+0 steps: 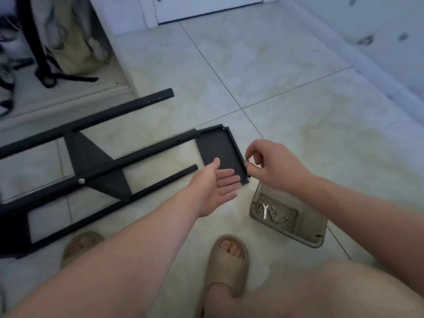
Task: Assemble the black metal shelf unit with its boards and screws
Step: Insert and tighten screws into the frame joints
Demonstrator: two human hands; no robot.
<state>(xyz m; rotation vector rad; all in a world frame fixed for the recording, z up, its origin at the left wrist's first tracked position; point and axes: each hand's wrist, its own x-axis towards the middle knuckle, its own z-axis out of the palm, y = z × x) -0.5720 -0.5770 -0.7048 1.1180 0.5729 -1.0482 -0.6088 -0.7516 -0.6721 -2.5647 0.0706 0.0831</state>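
The stiff black board (218, 148), likely light and best gripped by its raised rim, lies on the floor (298, 99) at the metal frame's (137, 155) end, with the left hand (215, 183) flat open above it and the right hand (268, 166) pinching what seems a tiny, easily dropped screw (247, 160).

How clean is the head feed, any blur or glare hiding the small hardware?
Head view: dim, bluish, even light, no hard glare; wide-angle stretch at the edges; top-left clutter is smeared. Head view: the wrench in the tray reads sharply, but the small piece pinched by the right hand is too blurred to identify.
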